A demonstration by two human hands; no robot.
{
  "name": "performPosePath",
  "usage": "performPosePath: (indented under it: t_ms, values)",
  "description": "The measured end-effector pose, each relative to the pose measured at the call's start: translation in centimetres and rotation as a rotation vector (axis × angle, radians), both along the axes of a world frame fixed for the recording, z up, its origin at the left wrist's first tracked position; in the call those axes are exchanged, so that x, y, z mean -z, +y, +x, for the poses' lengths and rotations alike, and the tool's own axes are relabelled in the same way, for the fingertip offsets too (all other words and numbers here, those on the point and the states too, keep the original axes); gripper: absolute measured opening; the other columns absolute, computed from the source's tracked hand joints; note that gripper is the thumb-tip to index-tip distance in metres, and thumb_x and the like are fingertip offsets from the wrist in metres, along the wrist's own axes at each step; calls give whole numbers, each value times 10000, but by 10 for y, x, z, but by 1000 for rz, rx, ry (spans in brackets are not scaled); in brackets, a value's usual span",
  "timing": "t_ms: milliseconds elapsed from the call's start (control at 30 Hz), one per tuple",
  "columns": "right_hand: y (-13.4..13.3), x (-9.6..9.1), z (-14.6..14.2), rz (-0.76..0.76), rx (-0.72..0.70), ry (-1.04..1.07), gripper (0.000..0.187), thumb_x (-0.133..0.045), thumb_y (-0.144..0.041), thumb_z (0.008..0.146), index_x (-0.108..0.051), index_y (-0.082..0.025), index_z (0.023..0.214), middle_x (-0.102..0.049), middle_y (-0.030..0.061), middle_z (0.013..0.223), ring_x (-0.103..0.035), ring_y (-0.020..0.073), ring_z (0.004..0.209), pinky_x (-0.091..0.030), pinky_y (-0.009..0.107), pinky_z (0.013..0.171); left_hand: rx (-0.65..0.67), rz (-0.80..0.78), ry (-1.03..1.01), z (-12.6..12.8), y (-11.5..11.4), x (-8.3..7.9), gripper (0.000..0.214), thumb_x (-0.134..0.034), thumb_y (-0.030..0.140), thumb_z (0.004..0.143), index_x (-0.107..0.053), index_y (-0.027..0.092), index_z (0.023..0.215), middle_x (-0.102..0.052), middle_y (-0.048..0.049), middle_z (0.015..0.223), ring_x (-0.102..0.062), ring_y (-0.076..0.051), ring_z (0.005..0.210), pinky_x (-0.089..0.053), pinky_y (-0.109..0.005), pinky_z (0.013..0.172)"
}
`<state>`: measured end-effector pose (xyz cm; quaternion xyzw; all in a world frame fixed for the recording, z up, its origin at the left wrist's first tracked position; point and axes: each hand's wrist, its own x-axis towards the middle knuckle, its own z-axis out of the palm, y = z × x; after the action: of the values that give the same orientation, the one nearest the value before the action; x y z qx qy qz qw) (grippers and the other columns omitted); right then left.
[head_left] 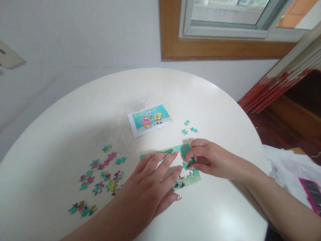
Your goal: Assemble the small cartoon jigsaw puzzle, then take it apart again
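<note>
A partly joined jigsaw puzzle lies on the white table, with the table showing through its middle. My left hand rests across its left part with fingers spread, hiding much of it. At the puzzle's right side, my right hand pinches a teal puzzle piece between thumb and fingers. Whether that piece touches its neighbours cannot be made out. Behind the puzzle lies a printed reference picture of cartoon figures on a teal background.
Loose puzzle pieces are scattered left of my left hand. Several teal pieces lie beyond my right hand. The round table stands against a wall below a window. Papers and a pink-edged object are at the right.
</note>
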<state>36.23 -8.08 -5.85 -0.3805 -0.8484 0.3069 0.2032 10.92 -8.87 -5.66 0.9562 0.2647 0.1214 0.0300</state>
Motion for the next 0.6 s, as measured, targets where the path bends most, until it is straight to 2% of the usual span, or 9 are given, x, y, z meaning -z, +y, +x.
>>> performPosePath:
  t_ms: [600]
  values:
    - [-2,-1,-1,54,0,16,128,-624,-119,836,-647,-168,952,-556,32,886,-549,126,811,-467,255,730,4,-19,25,1,0,-2,438,-528,494,919,-605,214,1247,-544,-73,1391,-499,-252,1204,-363,-415,1036]
